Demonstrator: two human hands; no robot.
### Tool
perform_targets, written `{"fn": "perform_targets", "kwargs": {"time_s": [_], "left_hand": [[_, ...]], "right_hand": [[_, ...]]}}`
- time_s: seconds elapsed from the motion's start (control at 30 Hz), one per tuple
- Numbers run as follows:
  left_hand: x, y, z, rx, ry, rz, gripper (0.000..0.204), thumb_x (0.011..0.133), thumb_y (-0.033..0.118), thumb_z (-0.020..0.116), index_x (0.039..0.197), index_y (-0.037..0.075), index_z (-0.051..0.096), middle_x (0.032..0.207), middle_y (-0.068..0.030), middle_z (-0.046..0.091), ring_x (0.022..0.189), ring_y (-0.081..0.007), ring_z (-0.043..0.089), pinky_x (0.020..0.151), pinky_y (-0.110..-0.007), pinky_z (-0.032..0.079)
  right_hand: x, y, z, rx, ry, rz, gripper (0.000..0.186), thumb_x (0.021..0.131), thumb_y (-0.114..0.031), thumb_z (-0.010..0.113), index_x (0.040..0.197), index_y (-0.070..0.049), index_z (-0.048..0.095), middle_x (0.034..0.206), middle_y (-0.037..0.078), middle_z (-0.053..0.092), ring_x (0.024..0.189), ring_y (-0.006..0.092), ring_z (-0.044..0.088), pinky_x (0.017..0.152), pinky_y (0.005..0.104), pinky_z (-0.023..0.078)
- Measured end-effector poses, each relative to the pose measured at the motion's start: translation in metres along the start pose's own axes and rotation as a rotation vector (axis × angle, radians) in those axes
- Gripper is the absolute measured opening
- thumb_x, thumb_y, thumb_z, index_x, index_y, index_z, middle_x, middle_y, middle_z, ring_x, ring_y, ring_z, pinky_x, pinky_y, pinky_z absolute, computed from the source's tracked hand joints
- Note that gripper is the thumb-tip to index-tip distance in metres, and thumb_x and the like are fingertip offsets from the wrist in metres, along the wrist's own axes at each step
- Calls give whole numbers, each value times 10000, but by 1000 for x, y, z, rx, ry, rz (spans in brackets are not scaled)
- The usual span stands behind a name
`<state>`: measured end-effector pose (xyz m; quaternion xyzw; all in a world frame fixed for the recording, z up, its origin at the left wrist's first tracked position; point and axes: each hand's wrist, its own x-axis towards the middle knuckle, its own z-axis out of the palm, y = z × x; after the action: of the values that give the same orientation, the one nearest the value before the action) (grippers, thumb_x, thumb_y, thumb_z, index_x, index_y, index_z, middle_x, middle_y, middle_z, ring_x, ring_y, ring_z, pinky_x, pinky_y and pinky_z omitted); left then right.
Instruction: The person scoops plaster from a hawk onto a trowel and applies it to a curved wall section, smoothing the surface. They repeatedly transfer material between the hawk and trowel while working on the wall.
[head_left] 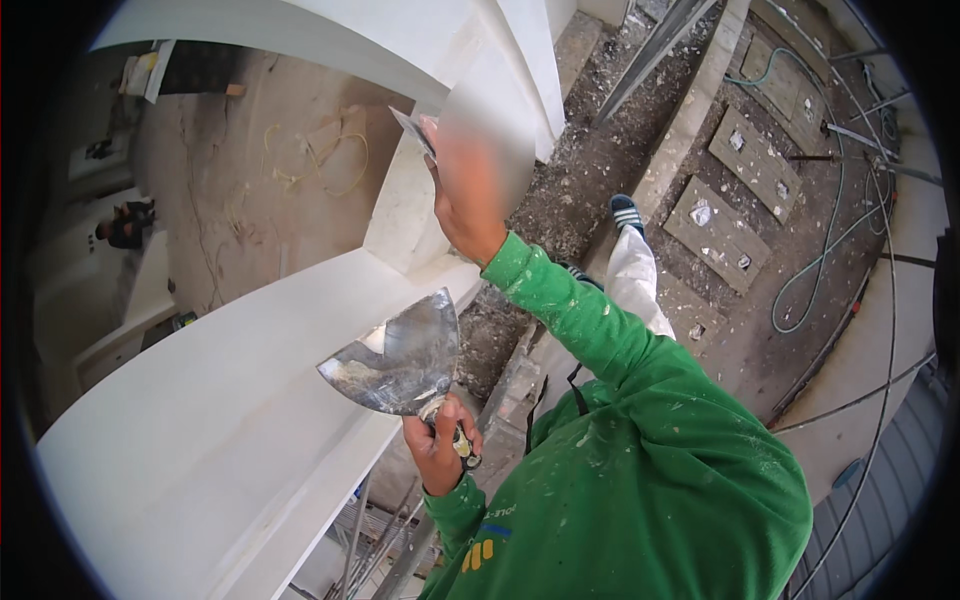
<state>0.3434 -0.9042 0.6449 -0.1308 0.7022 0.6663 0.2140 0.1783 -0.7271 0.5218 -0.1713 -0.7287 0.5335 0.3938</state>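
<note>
My left hand is closed around the handle of a broad, fan-shaped putty knife. Pale filler clings to the metal blade, which faces up in front of the white ledge. My right hand is raised higher, beside the white upright of the opening, with its fingers partly blurred. It grips a flat, thin-bladed scraper, seen nearly edge-on; its handle is hidden by the hand. Whether that blade touches the white surface I cannot tell. Both my green sleeves are spattered with white.
A white ledge runs along the left. Through the opening lies a lower floor with a yellow cable and a distant person. On the right are boards, a green hose and a metal pole. My sandalled foot stands by a concrete kerb.
</note>
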Motion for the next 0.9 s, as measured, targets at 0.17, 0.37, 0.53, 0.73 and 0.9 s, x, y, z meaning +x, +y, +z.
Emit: {"fn": "perform_targets", "kwargs": {"time_s": [0.17, 0.37, 0.53, 0.73, 0.9], "left_hand": [[-2, -1, 1, 6, 22, 48, 176, 914, 101, 501, 1008, -9, 400, 770, -91, 464, 510, -134, 470, 335, -252, 386], [-1, -1, -3, -16, 22, 8, 223, 917, 124, 520, 1063, 2, 403, 724, -91, 471, 526, -141, 477, 383, -273, 410], [-2, -2, -7, -2, -21, -4, 236, 923, 117, 510, 1094, 6, 393, 745, -93, 477, 527, -143, 479, 388, -270, 415], [-2, -11, -11, -107, -63, 8, 283, 932, 167, 527, 1130, 29, 379, 797, -99, 475, 532, -154, 477, 397, -276, 423], [0, -11, 3, -316, -230, 81, 354, 943, 252, 516, 1112, -18, 361, 758, -106, 438, 507, -174, 463, 344, -286, 412]], "right_hand": [[28, 28, -25, 2, 167, -51, 395, 848, 71, 519, 1230, -27, 542, 1171, 144, 568, 1073, 291, 561, 899, 347, 445], [85, 38, -30, -39, 253, -123, 318, 882, 28, 524, 1192, -31, 568, 1105, 148, 613, 998, 281, 599, 857, 326, 466], [92, 33, -21, 19, 234, -97, 383, 841, 14, 536, 1217, -62, 551, 1124, 125, 599, 1035, 319, 554, 938, 389, 376], [81, 24, -27, -9, 141, -115, 357, 846, 53, 541, 1188, -42, 574, 1132, 143, 607, 1033, 276, 592, 876, 318, 459], [21, -12, -35, -40, -130, -89, 530, 727, 116, 537, 1227, -57, 544, 1201, 112, 560, 1100, 296, 526, 927, 409, 409]]}}
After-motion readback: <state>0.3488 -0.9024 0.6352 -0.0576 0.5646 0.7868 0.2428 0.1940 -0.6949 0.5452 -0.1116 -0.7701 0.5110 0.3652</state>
